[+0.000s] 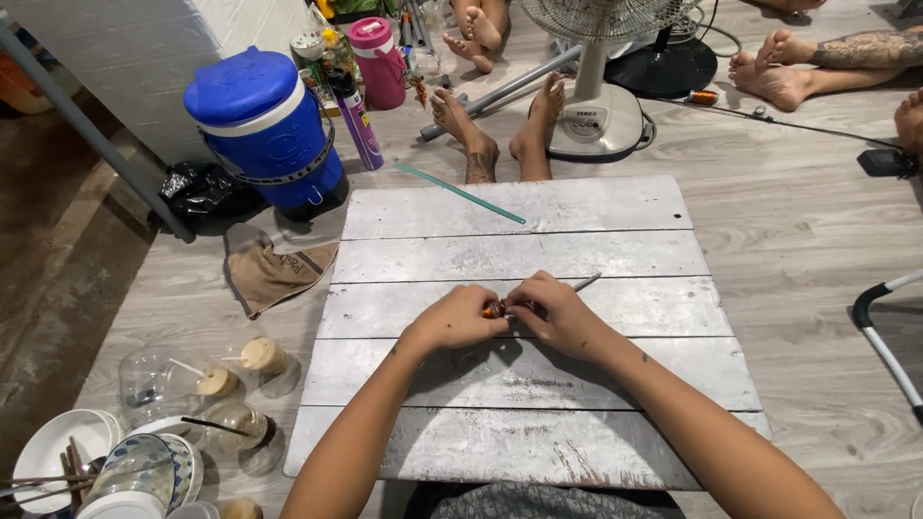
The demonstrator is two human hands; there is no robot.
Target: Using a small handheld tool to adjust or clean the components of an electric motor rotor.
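My left hand (456, 319) and my right hand (556, 312) meet over the middle of a low grey plank board (519, 375). Both pinch a small orange-brown piece (494, 309) between their fingertips. A thin grey rod (586, 282) sticks out past my right hand toward the far right; what it joins to is hidden by the fingers. A thin green stick (460, 193) lies across the board's far left corner.
A blue water cooler jug (266, 125), spray can (359, 127) and pink bottle (379, 60) stand at the far left. Plastic cups (216, 383) and stacked bowls (106, 461) sit at the near left. A floor fan (598, 106) and other people's bare feet lie beyond the board.
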